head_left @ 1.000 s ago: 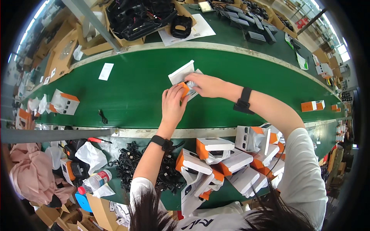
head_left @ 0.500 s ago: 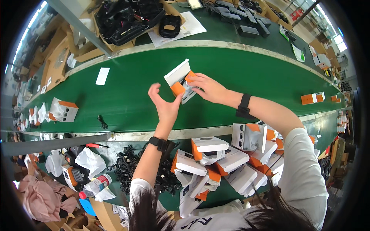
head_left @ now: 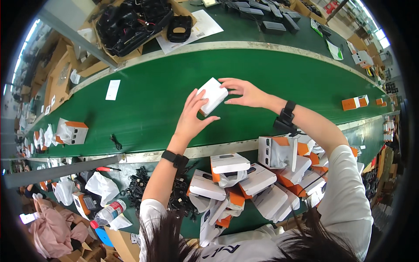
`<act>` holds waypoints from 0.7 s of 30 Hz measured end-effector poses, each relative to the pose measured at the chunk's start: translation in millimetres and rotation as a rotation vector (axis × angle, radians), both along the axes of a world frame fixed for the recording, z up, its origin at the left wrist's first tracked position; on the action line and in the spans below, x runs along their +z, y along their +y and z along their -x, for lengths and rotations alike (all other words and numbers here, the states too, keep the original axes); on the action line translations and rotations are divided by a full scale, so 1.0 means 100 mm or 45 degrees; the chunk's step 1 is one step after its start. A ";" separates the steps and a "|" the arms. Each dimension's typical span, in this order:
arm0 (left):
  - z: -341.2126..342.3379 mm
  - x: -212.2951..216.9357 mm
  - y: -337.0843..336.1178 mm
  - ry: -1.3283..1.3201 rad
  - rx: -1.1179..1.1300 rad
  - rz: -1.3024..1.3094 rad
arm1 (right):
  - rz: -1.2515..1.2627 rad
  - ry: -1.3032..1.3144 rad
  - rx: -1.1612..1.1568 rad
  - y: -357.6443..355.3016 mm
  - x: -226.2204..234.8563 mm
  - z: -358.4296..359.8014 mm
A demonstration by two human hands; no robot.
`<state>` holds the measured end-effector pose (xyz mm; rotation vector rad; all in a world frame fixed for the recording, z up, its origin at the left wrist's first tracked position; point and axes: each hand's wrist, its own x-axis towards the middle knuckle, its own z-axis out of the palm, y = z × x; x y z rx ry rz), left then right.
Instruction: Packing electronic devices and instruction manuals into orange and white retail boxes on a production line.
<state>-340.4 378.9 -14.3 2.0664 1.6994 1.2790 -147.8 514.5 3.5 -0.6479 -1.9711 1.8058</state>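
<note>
A small white box [head_left: 214, 96] with a little orange at its lower left edge is over the green belt, its white lid side up. My left hand [head_left: 190, 114] is at its left side, fingers spread and fingertips on the white lid, the thumb stretched out below the box. My right hand [head_left: 248, 94] is at the upper right corner, its fingertips by the edge and its thumb apart from the box. Neither hand is wrapped round it. I cannot tell whether the box rests on the belt. Its contents are hidden.
White and orange boxes [head_left: 230, 163] lie heaped on the near bench, beside black cables [head_left: 139, 183] and a bottle [head_left: 108, 212]. On the belt [head_left: 152, 96] are a white paper [head_left: 112, 90], a short cable [head_left: 115, 142] and boxes at both ends. A metal bar [head_left: 65, 172] crosses at left.
The box's raised white lid has come down over the orange flaps and contents. My left hand has moved onto the lid. My right hand's fingers have drawn out to the box's corner.
</note>
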 end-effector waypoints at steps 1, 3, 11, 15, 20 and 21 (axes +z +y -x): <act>0.03 -0.02 0.01 -0.003 -0.002 0.019 | -0.247 -0.041 0.093 0.02 -0.01 0.01; 0.04 -0.05 0.04 -0.007 -0.008 0.039 | -0.494 -0.084 0.181 0.09 0.02 0.06; -0.12 -0.12 0.07 0.264 0.032 -0.020 | -0.856 -0.169 0.228 0.21 0.02 -0.01; -0.24 -0.13 0.04 0.373 -0.019 0.005 | -1.003 -0.250 0.246 0.13 0.00 -0.13; -0.40 -0.07 0.03 0.688 0.055 0.031 | -1.206 -0.309 0.276 0.14 -0.01 -0.30; -0.42 -0.07 0.02 0.694 0.060 0.032 | -1.333 -0.336 0.294 0.12 0.03 -0.29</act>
